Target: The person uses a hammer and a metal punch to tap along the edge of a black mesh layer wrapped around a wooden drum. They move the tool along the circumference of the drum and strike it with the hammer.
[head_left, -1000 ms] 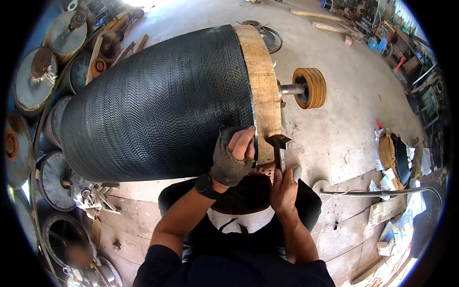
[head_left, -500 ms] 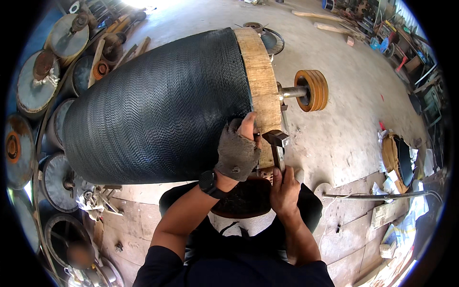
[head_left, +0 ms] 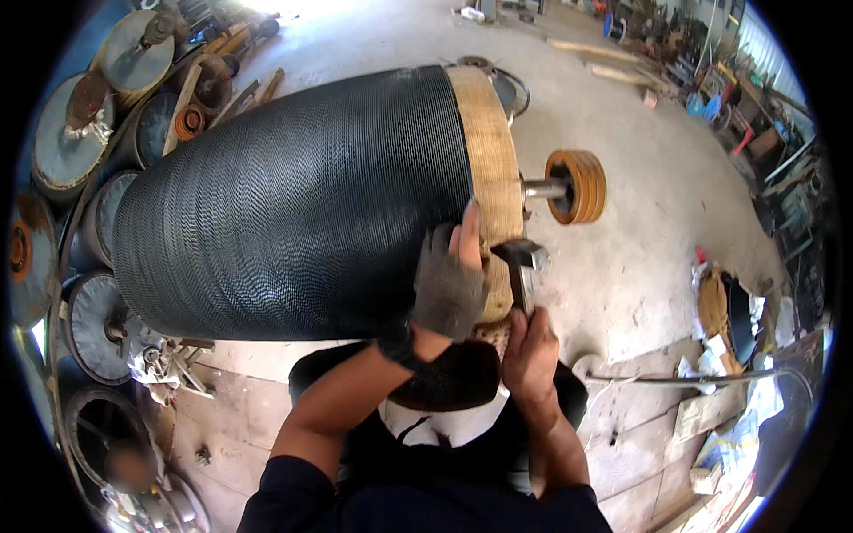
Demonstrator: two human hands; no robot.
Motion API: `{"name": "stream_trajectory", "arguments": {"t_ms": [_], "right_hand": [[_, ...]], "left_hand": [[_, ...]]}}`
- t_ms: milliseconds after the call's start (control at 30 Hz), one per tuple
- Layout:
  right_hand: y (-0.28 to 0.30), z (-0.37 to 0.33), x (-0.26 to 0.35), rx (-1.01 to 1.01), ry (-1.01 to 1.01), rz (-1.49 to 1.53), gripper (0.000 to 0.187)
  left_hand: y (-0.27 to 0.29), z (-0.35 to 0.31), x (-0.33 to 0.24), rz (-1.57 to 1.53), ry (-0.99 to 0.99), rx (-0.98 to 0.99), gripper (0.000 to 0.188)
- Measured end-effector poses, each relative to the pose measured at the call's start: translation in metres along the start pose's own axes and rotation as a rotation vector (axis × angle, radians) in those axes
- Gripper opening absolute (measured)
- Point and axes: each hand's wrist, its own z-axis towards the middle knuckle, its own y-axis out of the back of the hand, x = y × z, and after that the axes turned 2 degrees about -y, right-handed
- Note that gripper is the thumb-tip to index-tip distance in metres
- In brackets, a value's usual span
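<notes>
A large drum wound in black ribbed cord (head_left: 293, 204) lies across in front of me, with a bare wooden band (head_left: 489, 133) at its right end. My left hand (head_left: 447, 289), in a dark fingerless glove, rests where cord and wood meet. One finger stretches along that border; the others curl in, and whatever they pinch is hidden. A hammer (head_left: 522, 282) is in my right hand (head_left: 530, 355), closed round its handle. The hammer's dark head is level with the band, just right of my left fingertips. Beneath them, a dark-topped seat or block (head_left: 449, 377) sits between my knees.
From the drum's right end a metal shaft carries an orange grooved pulley (head_left: 576, 186). Round rollers (head_left: 75, 133) stack along the left. At right lie a brown sack (head_left: 713, 311), white scraps and a metal rod (head_left: 675, 381). Planks (head_left: 613, 71) lie farther back.
The view has shifted slightly. My left finger now reaches straighter along the border, and the hammer head has tilted a little; both hands remain at the drum's right end.
</notes>
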Motion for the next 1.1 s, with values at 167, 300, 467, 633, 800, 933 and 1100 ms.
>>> {"name": "stream_trajectory", "arguments": {"t_ms": [167, 300, 467, 633, 800, 933, 1100], "right_hand": [[0.003, -0.010, -0.002, -0.114, 0.081, 0.112, 0.028], [-0.009, -0.001, -0.008, 0.007, 0.040, -0.073, 0.024], [-0.013, -0.026, -0.024, -0.287, 0.157, 0.401, 0.025], [-0.015, -0.006, -0.006, 0.013, -0.040, -0.115, 0.023], [0.004, -0.026, 0.003, -0.300, 0.193, 0.526, 0.031], [-0.020, -0.001, -0.011, -0.011, 0.019, -0.267, 0.031], [0.001, -0.027, 0.009, -0.141, -0.011, 0.351, 0.031]], "left_hand": [[0.017, -0.072, -0.004, -0.050, -0.190, 0.051, 0.061], [-0.005, -0.138, 0.004, -0.010, -0.176, 0.458, 0.036], [-0.016, -0.175, 0.008, 0.156, -0.245, 0.689, 0.025], [-0.032, -0.185, 0.013, 0.123, -0.213, 0.737, 0.019], [-0.038, -0.188, 0.011, 0.112, -0.220, 0.735, 0.020], [-0.037, -0.187, 0.011, 0.074, -0.259, 0.722, 0.021], [-0.026, -0.181, 0.011, 0.101, -0.252, 0.646, 0.020]]}}
